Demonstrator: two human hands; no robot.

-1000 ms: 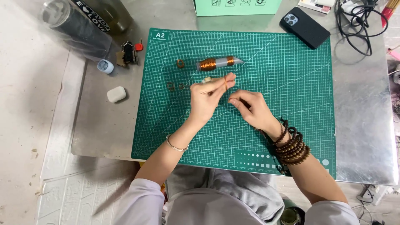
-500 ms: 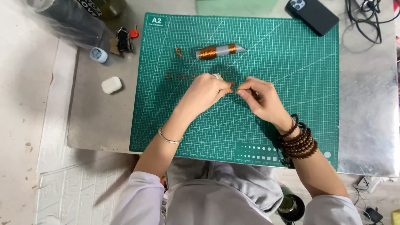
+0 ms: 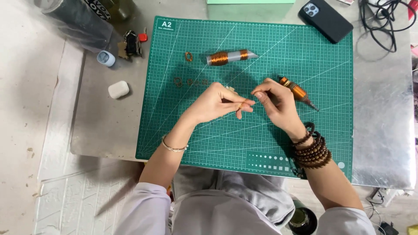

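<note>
Over the cutting mat's (image 3: 305, 143) centre, left hand (image 3: 217, 102) and right hand (image 3: 276, 102) pinch a small copper wire loop (image 3: 241, 104); a copper-wound spool (image 3: 296, 91) lies just beside the right hand.

A small ring of copper-coloured wire (image 3: 242, 103) sits pinched between the fingertips of the left hand (image 3: 220, 103), held just above the green cutting mat (image 3: 305, 52) near its middle. It is thin and orange-brown, mostly hidden by the fingers, so its exact shape cannot be told. The right hand (image 3: 278, 104) meets it from the other side, fingertips touching or almost touching the ring. A pen-shaped tool wound with copper wire (image 3: 298, 92) juts from behind that hand, its grey tip slanting down to the mat.
</note>
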